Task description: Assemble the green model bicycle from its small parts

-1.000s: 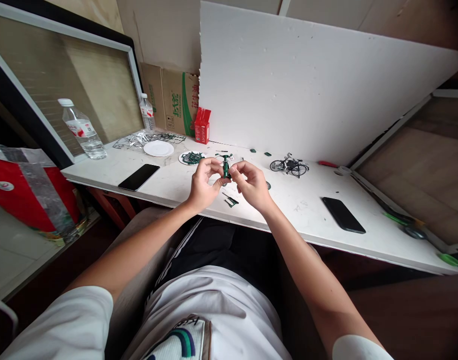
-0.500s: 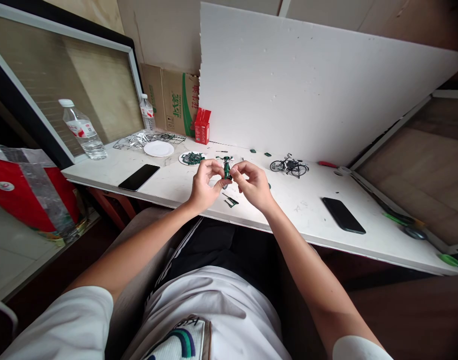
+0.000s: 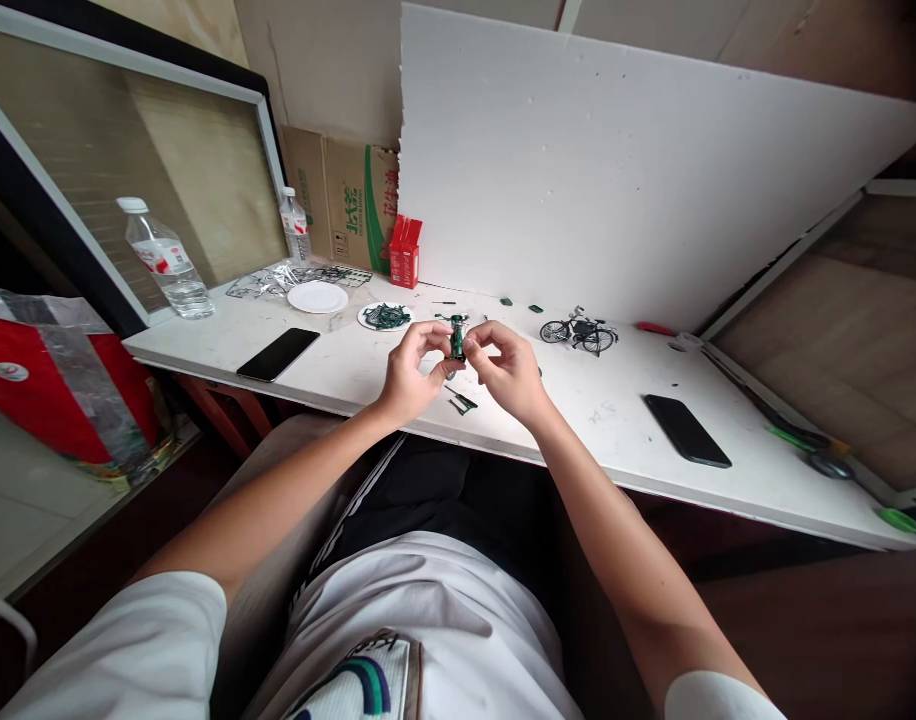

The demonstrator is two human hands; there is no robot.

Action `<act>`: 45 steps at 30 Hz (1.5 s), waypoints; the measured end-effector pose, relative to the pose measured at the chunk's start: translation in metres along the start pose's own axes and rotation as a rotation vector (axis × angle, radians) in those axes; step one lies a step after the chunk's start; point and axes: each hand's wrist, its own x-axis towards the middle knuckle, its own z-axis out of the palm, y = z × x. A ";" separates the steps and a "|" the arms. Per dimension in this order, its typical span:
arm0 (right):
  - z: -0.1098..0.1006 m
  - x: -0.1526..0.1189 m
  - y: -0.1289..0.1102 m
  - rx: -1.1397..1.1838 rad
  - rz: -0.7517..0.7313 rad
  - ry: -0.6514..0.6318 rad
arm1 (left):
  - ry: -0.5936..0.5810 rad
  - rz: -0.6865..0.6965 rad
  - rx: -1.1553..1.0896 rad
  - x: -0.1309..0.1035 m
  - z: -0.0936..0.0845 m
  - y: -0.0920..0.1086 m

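Observation:
Between my two hands, just above the white table, is a small dark green model bicycle (image 3: 457, 338), seen end-on and partly hidden by fingers. My left hand (image 3: 414, 368) pinches it from the left side, thumb low and index finger high. On the other side, my right hand (image 3: 507, 368) has its thumb and index finger closed at the model's edge. Below them on the table lie small green model parts (image 3: 462, 403). A white plate (image 3: 363, 317) with a pile of green parts sits to the left of the model.
A finished-looking black model bicycle (image 3: 580, 332) stands to the right. One phone (image 3: 279, 354) lies left, another phone (image 3: 687, 430) right. An empty white plate (image 3: 318, 297), a red box (image 3: 405, 253), water bottles (image 3: 169, 262) and a white board (image 3: 615, 170) line the back.
The green model has turned slightly and shifted a little to the right between my fingers. Both hands keep nearly the same place.

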 end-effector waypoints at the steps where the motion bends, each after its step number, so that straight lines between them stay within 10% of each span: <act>1: 0.000 0.000 -0.002 -0.028 -0.016 0.015 | 0.004 -0.001 -0.007 0.000 0.000 0.000; 45: 0.009 -0.008 -0.020 -0.204 -0.128 0.288 | 0.045 0.121 0.141 -0.003 -0.001 0.002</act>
